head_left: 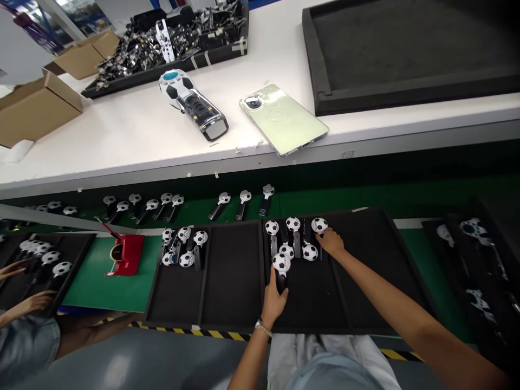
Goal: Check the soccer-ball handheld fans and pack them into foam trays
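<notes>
My left hand [274, 299] is closed around the dark handle of a soccer-ball-headed device [281, 262], its black-and-white round head pointing away from me. My right hand [332, 242] has its fingers closed at another soccer-ball-headed device [319, 225] at the back of the tray, partly covering its handle. Between and behind my hands, several similar devices [293, 223] lie in two rows inside the black divided tray [227, 303]. Their heads and handles point in alternating directions.
More such devices fill the tray's left compartment [186, 259] and stand along the green bench behind [242, 208]. A red tape dispenser [132, 254] is to the left, beside a co-worker's hands [38, 301]. The white shelf [134, 141] carries a phone [284, 119], a larger soccer-ball device [195, 105] and a parts tray [219, 54].
</notes>
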### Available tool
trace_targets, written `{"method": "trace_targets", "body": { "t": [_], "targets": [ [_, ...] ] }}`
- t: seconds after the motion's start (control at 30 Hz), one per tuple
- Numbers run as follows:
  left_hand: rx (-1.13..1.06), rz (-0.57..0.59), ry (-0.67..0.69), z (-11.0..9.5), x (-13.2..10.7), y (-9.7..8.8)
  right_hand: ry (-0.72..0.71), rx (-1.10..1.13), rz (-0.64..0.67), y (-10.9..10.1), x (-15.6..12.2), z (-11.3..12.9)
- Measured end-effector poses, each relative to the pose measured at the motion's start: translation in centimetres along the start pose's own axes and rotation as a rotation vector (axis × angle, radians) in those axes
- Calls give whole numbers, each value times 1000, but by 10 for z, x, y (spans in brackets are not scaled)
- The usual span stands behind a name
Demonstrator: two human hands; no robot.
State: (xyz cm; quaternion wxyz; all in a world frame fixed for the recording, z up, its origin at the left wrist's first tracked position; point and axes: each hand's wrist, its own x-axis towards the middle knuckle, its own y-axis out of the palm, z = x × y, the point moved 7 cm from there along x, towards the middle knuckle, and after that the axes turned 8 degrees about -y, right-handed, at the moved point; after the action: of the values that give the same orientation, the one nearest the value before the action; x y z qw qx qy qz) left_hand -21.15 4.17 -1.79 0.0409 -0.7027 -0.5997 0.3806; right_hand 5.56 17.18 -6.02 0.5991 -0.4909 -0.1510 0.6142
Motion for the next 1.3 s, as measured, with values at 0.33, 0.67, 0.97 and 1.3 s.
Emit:
{"method": "trace_targets", "body": {
  "t": [0.33,0.67,0.97,1.3],
  "targets": [
    [504,-178,-269,42,-2,23,-53,-187,85,23,0,7],
    [637,-158,-424,83,-20,27,-175,-227,-122,-5,17,71],
    [316,-509,-98,27,35,-61,-67,418,35,43,120,211],
    [-291,-360,-9,-102,266,-141,-217,1125,233,-18,97,136]
  ]
}}
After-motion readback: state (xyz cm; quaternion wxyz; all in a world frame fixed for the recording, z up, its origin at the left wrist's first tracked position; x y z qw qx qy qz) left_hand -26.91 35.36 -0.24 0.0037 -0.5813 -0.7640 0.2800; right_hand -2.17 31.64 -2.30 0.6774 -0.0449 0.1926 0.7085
